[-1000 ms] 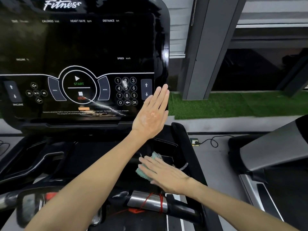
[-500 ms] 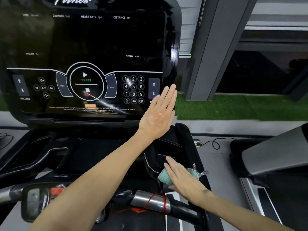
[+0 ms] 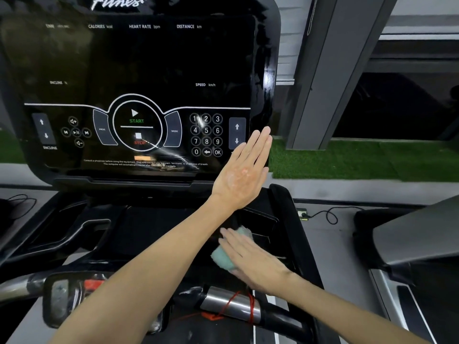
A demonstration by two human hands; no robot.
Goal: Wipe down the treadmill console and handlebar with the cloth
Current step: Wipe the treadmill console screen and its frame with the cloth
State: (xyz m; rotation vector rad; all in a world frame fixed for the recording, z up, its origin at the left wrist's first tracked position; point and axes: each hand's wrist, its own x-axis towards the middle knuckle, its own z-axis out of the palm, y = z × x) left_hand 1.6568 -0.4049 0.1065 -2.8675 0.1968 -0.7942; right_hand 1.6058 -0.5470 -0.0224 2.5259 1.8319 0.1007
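The console point(image 3: 149, 58) stands far left. At its lower right corner the left grip point(image 3: 242, 177) is held up, fingers straight and together, likely kept clear. Nearer, the right grip point(image 3: 253, 261), fingers spread flat, presses the cloth point(image 3: 221, 258) onto the tray point(image 3: 263, 219) beyond the handlebar point(image 3: 231, 306), evidently to wipe.

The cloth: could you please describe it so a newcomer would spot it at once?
Start at the black treadmill console. Below its right corner, the right hand presses flat on the cloth in a dark tray. It alone is pale mint green.
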